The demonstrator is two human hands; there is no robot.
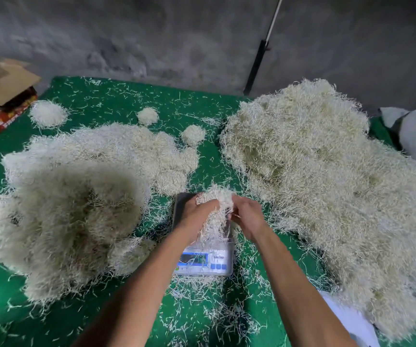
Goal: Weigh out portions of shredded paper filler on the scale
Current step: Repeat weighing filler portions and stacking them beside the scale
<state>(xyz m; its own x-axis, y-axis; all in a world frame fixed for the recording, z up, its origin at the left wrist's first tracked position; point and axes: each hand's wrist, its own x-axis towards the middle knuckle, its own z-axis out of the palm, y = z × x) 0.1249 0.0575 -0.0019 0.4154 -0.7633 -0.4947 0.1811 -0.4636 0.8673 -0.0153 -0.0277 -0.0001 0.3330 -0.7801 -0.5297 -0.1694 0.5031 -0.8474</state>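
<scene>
Green tabletop (116, 101) carries big filler heaps either side of your scale (203, 261). Your left hand (196, 211) and right hand (248, 216) both clutch one wad (218, 204) over its pan, likely to trim the portion's weight.

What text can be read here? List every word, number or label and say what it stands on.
Scale, front panel: a short blue word beside the display, too blurred to read.
Scale display: digits hidden by glare and paper shreds.
Red carton at far left: pale print, too small to read.
Nothing else bears text.
</scene>
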